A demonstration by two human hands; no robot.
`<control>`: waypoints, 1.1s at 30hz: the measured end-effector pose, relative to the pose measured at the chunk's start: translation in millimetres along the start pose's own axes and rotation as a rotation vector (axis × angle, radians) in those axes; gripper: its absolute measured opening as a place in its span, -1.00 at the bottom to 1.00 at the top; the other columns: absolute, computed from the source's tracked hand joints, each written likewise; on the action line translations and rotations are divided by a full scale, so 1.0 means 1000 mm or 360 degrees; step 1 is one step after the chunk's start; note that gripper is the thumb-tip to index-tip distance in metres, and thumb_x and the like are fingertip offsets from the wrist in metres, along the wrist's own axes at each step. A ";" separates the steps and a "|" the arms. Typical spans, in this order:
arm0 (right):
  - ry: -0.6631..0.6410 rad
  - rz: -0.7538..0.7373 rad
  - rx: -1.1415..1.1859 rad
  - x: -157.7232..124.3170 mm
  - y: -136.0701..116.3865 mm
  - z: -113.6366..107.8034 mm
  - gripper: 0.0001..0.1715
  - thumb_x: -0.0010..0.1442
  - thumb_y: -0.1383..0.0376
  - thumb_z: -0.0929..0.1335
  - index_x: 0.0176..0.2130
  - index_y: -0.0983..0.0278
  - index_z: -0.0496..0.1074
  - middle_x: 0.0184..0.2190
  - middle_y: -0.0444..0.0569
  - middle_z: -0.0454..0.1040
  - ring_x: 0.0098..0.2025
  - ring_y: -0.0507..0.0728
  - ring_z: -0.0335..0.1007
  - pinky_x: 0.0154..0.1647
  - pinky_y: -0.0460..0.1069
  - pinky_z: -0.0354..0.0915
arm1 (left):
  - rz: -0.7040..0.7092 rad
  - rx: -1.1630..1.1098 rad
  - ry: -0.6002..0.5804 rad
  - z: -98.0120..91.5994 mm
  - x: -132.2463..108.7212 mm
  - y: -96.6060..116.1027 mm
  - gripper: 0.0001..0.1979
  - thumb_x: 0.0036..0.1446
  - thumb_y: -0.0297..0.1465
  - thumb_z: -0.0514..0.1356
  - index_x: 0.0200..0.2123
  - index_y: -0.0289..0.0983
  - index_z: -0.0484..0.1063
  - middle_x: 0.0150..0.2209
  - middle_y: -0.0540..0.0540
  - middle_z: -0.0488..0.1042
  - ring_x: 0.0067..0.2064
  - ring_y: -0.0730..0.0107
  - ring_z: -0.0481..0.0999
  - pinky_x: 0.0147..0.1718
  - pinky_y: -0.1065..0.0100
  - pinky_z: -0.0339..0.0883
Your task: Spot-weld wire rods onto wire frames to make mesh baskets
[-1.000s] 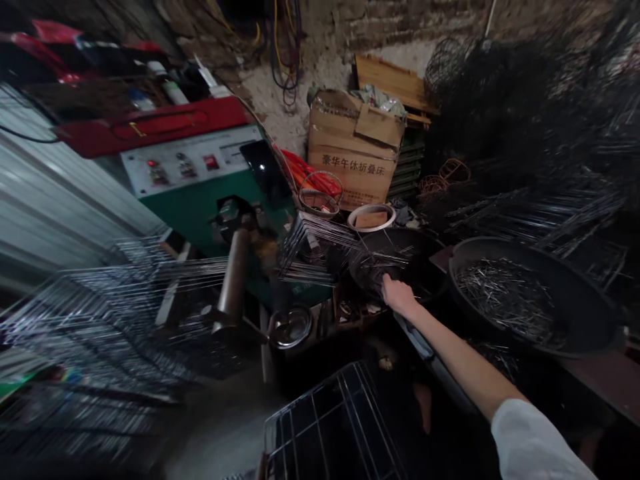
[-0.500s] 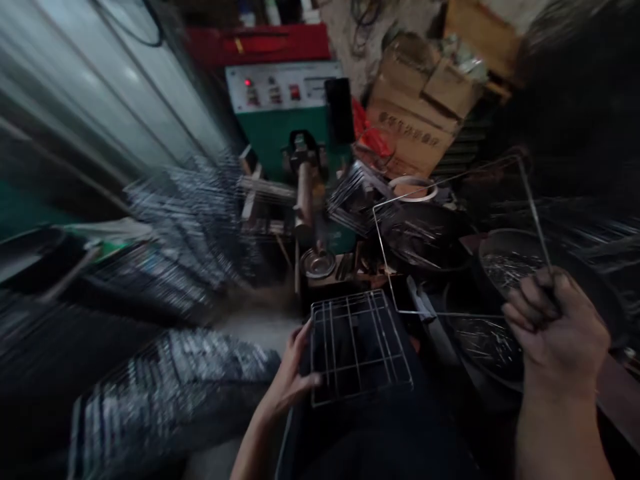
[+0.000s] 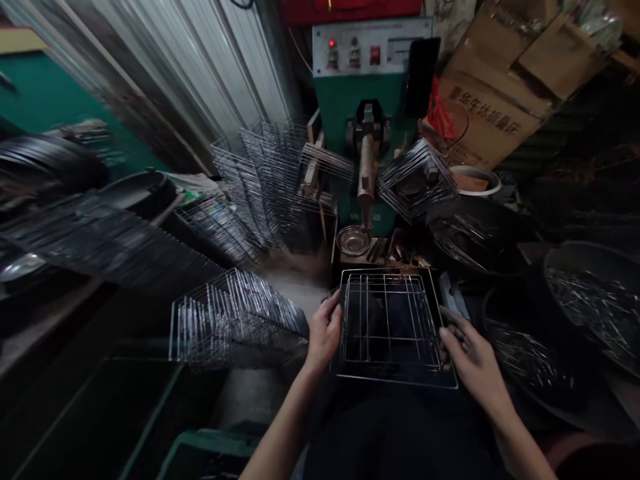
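A wire grid [image 3: 393, 338] lies in front of my body, with a larger rectangular wire frame [image 3: 397, 381] around its outline. My left hand [image 3: 325, 330] grips their left edge, thumb and fingers at the wires. On the opposite side my right hand [image 3: 470, 350] has its fingers closed at the frame's right edge, partly hidden and dark. Just beyond the grid is a small round metal dish [image 3: 353, 240], below the metal arm [image 3: 367, 170] of a green machine [image 3: 330, 100].
Stacked wire grids [image 3: 235, 320] stand at the left, with more grids [image 3: 273, 180] behind. Bent wire racks [image 3: 417, 179] lean right of the machine. Dark basins [image 3: 555, 250] of loose metal pieces sit at the right. A cardboard box [image 3: 485, 113] is behind them.
My right hand has brought the raised wire frame down and left onto the grid. My left hand still holds the grid's left side. The camera view has shifted left.
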State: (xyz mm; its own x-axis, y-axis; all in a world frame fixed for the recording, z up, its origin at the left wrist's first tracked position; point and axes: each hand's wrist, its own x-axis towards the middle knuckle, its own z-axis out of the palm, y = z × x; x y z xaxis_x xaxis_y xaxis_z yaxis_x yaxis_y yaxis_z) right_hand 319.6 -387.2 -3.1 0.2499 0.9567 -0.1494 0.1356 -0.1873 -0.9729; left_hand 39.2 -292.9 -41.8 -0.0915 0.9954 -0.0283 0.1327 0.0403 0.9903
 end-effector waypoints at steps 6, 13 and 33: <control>0.0123 -0.0423 -0.0766 0.028 0.027 -0.003 -0.47 0.35 0.04 0.22 0.17 0.22 0.40 0.04 0.08 0.51 0.07 0.26 0.45 0.07 0.12 0.38 | -0.0072 -0.0022 -0.0090 0.006 0.007 -0.041 -0.55 0.22 -0.24 0.17 0.12 -0.30 0.47 0.15 -0.21 0.49 0.23 0.10 0.40 0.30 0.07 0.14; 0.0092 -0.0339 -0.0858 0.032 0.076 0.002 -0.44 0.39 0.05 0.13 0.16 0.31 0.35 0.02 0.18 0.51 0.06 0.26 0.46 0.05 0.11 0.37 | -0.0045 0.0024 -0.0183 0.008 0.010 -0.055 -0.54 0.23 -0.21 0.18 0.14 -0.27 0.45 0.17 -0.18 0.48 0.23 0.11 0.40 0.29 0.08 0.14; -0.0043 -0.0051 -0.0114 0.045 0.097 -0.001 -0.24 0.25 -0.08 0.33 0.24 0.34 0.30 -0.10 0.12 0.54 -0.19 0.16 0.53 -0.14 0.05 0.47 | 0.0034 0.0083 -0.0333 0.004 0.014 -0.071 -0.39 0.14 -0.15 0.24 0.20 -0.31 0.37 0.22 -0.27 0.41 0.27 0.02 0.36 0.30 0.04 0.12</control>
State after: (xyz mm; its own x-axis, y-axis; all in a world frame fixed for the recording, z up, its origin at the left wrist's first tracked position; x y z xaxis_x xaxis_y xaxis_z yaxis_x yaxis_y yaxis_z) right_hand 344.9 -362.5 -104.3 0.2184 0.9679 -0.1242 0.2118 -0.1712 -0.9622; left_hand 32.0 -281.1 -112.5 0.1179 0.9922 -0.0405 0.1836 0.0183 0.9828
